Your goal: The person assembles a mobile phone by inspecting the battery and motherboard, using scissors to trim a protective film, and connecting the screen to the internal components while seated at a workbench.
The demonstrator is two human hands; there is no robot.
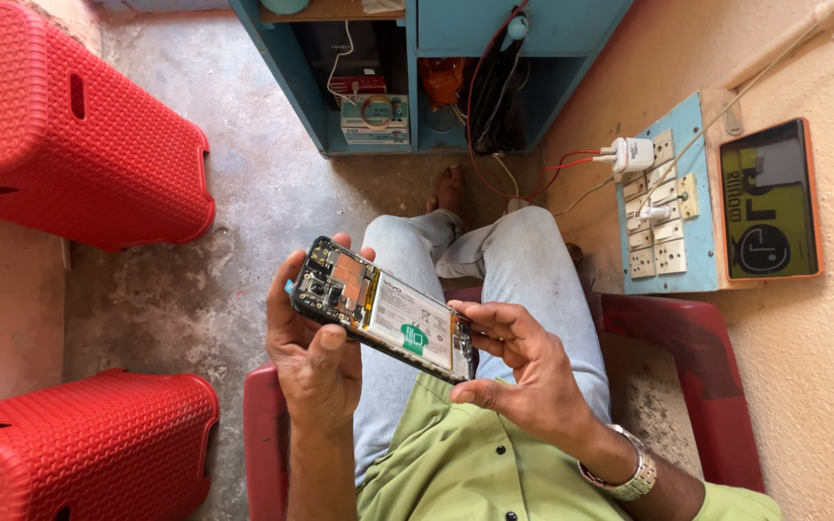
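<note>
Opened smartphone (381,310), back cover off, battery and circuit board exposed, held tilted above the lap of a person seated in a red plastic chair (697,338). Left hand (316,352) clamps the camera end, thumb on the near edge, fingers curled behind. Right hand (523,371) pinches the bottom end between thumb and fingertips. Two red stools (69,125) stand at left; a blue switchboard (663,207) hangs on the right wall.

Bright, warm daylight falls evenly over my hands (417,357), so shadows beneath my fingers (494,323) stay soft and short. Everything near my fingertips is sharp, with a mild sheen on the pale battery (409,318) between them. Far beyond my fingers, straight edges bow outward toward the corners.
</note>
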